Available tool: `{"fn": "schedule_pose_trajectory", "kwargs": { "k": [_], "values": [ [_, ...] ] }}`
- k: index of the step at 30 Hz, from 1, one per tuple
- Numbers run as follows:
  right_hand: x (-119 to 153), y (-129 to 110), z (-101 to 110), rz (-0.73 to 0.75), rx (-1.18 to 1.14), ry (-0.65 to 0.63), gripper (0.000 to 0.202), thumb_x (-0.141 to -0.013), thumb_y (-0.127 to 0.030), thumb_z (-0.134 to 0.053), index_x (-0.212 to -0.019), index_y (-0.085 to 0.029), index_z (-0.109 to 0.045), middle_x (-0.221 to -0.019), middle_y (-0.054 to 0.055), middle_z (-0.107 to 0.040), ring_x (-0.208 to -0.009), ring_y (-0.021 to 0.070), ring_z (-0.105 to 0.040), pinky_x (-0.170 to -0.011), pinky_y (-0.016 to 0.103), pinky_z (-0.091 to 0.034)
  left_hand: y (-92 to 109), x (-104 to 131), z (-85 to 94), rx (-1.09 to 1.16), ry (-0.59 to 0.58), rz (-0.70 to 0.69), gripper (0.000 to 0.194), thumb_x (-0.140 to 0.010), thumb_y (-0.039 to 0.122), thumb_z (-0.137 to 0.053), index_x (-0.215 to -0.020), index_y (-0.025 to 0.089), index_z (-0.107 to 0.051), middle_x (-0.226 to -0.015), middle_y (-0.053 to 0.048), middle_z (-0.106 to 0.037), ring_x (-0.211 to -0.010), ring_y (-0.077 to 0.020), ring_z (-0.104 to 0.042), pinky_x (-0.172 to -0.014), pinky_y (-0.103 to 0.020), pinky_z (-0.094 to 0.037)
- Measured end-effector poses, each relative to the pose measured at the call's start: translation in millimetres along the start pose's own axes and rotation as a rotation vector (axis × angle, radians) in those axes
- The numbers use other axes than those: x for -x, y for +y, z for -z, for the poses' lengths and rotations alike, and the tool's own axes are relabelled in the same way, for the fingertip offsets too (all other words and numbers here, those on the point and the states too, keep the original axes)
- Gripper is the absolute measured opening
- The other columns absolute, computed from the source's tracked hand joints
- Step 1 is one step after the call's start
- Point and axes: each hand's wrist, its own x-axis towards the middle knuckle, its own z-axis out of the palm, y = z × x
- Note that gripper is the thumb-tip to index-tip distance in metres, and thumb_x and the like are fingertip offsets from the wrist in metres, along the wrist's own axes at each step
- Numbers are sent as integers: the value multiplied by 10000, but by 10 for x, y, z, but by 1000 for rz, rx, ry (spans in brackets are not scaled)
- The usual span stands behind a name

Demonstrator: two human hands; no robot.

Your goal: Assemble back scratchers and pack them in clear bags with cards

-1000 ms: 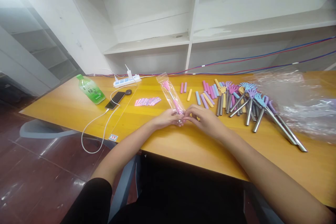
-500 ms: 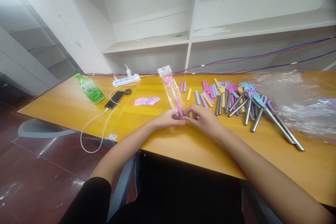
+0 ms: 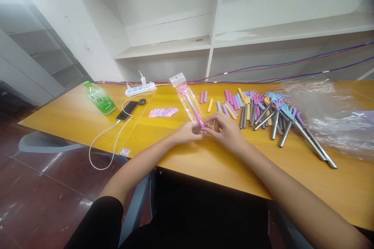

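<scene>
A pink back scratcher lies inside a clear plastic bag with a white hanging tab at its far end. My left hand is closed round the near end of the bag, by the pink handle. Thumb and fingers of my right hand pinch the same end from the right. Just where the fingertips meet the bag opening is hard to make out. To the right lie loose handle sleeves in pink, purple, blue and yellow. Beyond them is a pile of unbagged back scratchers with metal rods and coloured claw heads.
Clear plastic bags are heaped at the right. Small pink printed cards lie left of my hands. Farther left are a phone on a white cable, a green tea bottle and a power strip. White shelving stands behind the table.
The bagged back scratcher's far end has tilted a little to the left. Both hands have shifted slightly and keep hold of its near end.
</scene>
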Motion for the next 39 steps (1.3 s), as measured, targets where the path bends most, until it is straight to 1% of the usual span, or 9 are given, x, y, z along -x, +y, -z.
{"fn": "schedule_pose_trajectory", "kwargs": {
  "k": [2, 5, 8, 12, 16, 21, 27, 30, 39],
  "values": [
    [-12, 13, -6, -88, -41, 22, 428, -908, -583, -712, -1124, -224, -631, -995, 66, -658, -602, 127, -525, -615, 317, -468, -20, -18, 19, 21, 6, -11, 331, -715, 178, -790, -1037, 140, -726, -1027, -67, -721, -949, -182, -664, -887, -287, -489],
    [-25, 42, -27, -243, -204, -72, 495, -877, -663, -704, -1073, -214, -632, -934, 60, -692, -676, 166, -613, -625, 318, -488, -33, -29, 61, 32, -11, -23, 322, -719, 187, -783, -1035, 137, -741, -1064, -79, -736, -1001, -200, -670, -926, -303, -490],
    [-31, 49, -47, -362, -401, -186, 539, -831, -724, -709, -961, -211, -608, -776, 20, -675, -649, 172, -623, -595, 307, -488, -26, -17, 89, 23, -39, 0, 284, -738, 206, -779, -1010, 135, -740, -977, -62, -731, -908, -172, -658, -855, -291, -498],
    [-44, 12, -47, -439, -498, -193, 599, -756, -749, -759, -938, -207, -579, -715, -14, -633, -559, 134, -556, -532, 286, -458, 38, 4, 70, 96, -69, 56, 263, -760, 242, -774, -991, 126, -726, -895, -58, -690, -812, -150, -625, -758, -292, -508],
    [-58, -16, -37, -438, -514, -172, 601, -745, -736, -776, -946, -203, -584, -711, -8, -638, -585, 140, -560, -542, 283, -457, 115, -1, 39, 210, -82, 78, 267, -755, 255, -768, -978, 116, -720, -921, -69, -672, -812, -136, -609, -748, -293, -506],
    [-49, 0, -43, -407, -467, -156, 553, -817, -717, -720, -988, -203, -610, -735, 2, -646, -628, 154, -565, -581, 296, -460, 117, -25, 50, 179, -60, 89, 270, -743, 264, -786, -954, 109, -719, -839, -28, -638, -766, -110, -574, -739, -279, -483],
    [-24, 51, -80, -320, -370, -116, 480, -901, -679, -643, -1017, -214, -637, -798, 32, -684, -726, 189, -623, -682, 331, -487, 54, -30, 52, 248, -29, 89, 400, -773, 408, -845, -984, 95, -713, -860, -58, -644, -770, -126, -611, -717, -286, -509],
    [-10, 71, -103, -298, -317, -107, 462, -898, -673, -653, -976, -217, -647, -778, 32, -681, -692, 183, -607, -649, 324, -467, 14, -37, 32, 197, 1, 87, 479, -786, 504, -841, -976, 86, -707, -840, -62, -652, -752, -133, -633, -719, -297, -535],
    [-10, 43, -117, -294, -292, -99, 464, -911, -682, -637, -934, -218, -622, -771, 33, -680, -680, 178, -599, -634, 317, -453, -26, -83, 32, 138, 63, 18, 564, -700, 575, -884, -895, 71, -723, -802, -85, -702, -714, -152, -665, -697, -309, -579]
  ]
}}
